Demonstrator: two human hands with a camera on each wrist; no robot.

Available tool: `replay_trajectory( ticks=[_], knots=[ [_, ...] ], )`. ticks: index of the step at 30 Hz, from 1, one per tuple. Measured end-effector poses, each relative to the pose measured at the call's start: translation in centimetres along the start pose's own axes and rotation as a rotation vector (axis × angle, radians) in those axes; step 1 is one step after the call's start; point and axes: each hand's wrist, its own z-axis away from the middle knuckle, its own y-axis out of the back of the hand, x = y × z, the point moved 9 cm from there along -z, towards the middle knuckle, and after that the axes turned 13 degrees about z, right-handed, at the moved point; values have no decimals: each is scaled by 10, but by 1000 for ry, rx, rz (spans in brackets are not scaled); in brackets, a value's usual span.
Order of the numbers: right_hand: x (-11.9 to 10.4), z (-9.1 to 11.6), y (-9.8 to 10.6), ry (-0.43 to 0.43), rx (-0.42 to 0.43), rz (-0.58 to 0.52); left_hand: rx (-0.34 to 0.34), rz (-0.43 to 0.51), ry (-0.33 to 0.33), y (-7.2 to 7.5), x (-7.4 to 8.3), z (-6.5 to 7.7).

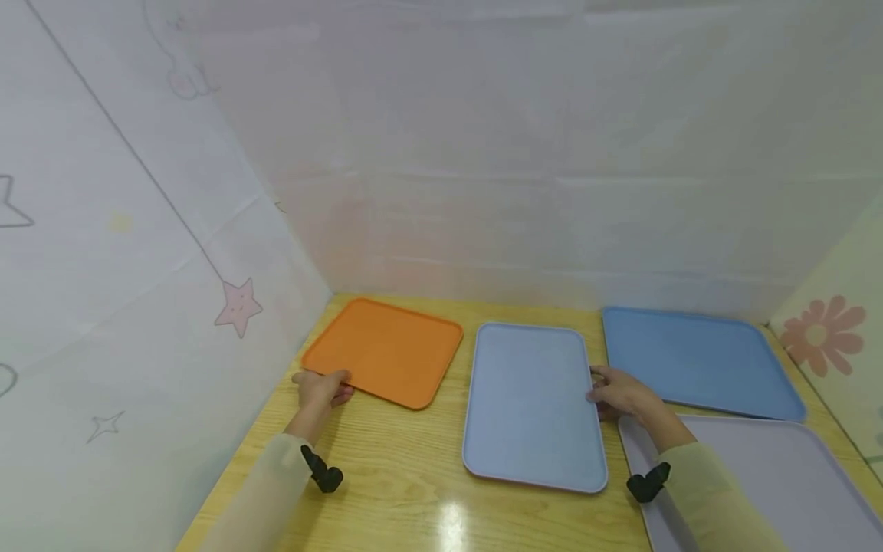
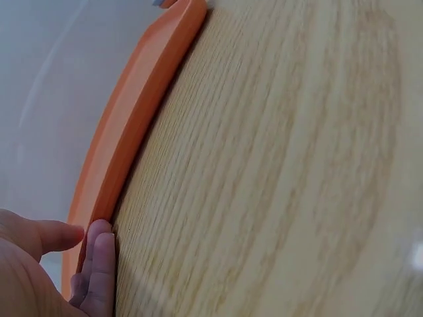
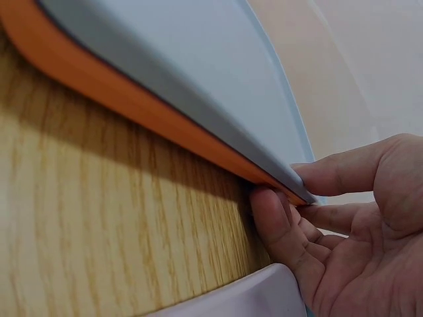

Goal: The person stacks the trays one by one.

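Note:
On the left of the table lies an orange tray (image 1: 393, 349). My left hand (image 1: 323, 387) pinches its near edge close to the left corner; in the left wrist view the thumb is over the orange rim (image 2: 125, 125) and the fingers are against its outer side. A pale blue tray (image 1: 531, 406) lies in the middle, its long side pointing away from me. My right hand (image 1: 621, 395) grips its right edge, thumb on the rim and fingers underneath. The right wrist view shows an orange layer (image 3: 152, 112) directly beneath the pale blue rim (image 3: 198, 119).
A darker blue tray (image 1: 697, 360) lies at the back right. In front of it a pale lilac tray (image 1: 766, 468) sits under my right forearm. The wooden table (image 1: 386, 460) is bordered by patterned white sheets (image 1: 483, 192) behind and at both sides.

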Motion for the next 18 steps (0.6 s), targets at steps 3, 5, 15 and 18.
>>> replay_trajectory(
  ticks=[3,5,15,18],
  knots=[
    [1,0,0,2,2,2,-6,-24,-6,1,0,-1],
    [0,0,-1,6,3,6,-11,-33,-10,1,0,-1],
    [-1,1,-2,11,-2,-6,-38,135,15,-2,12,9],
    [0,1,-2,10,-2,-8,-84,137,49,-5,15,11]
  ],
)
